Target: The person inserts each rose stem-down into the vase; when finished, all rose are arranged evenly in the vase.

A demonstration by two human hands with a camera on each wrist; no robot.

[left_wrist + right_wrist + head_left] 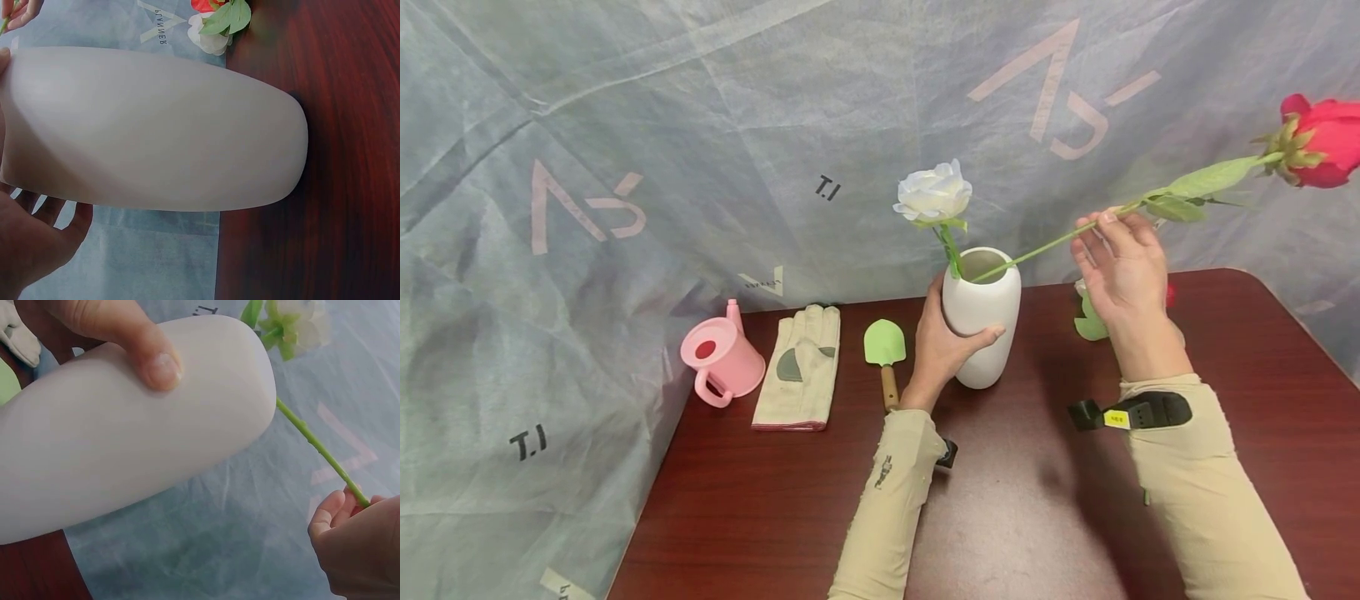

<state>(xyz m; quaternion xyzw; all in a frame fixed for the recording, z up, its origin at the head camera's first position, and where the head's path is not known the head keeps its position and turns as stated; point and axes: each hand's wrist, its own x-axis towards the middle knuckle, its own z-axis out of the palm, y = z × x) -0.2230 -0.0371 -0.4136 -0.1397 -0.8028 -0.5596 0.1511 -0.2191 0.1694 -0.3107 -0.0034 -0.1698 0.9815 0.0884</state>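
A white vase [981,333] stands on the table, and my left hand [943,346] grips its side with the thumb across the front. In the vase a white rose [934,193] leans toward the left of the rim. My right hand [1123,262] pinches the green stem of a red rose [1326,142], whose bloom points up to the far right. That stem's lower end [996,271] reaches inside the vase mouth. The right wrist view shows the stem [312,440] running from the vase [156,425] to my right hand [356,544].
Left of the vase lie a green trowel [885,343] with a wooden handle, a pale glove [801,367] and a pink watering can [722,358]. Behind my right wrist are more flowers with green leaves [1090,323], partly hidden. A grey cloth [775,108] hangs behind the table [760,517].
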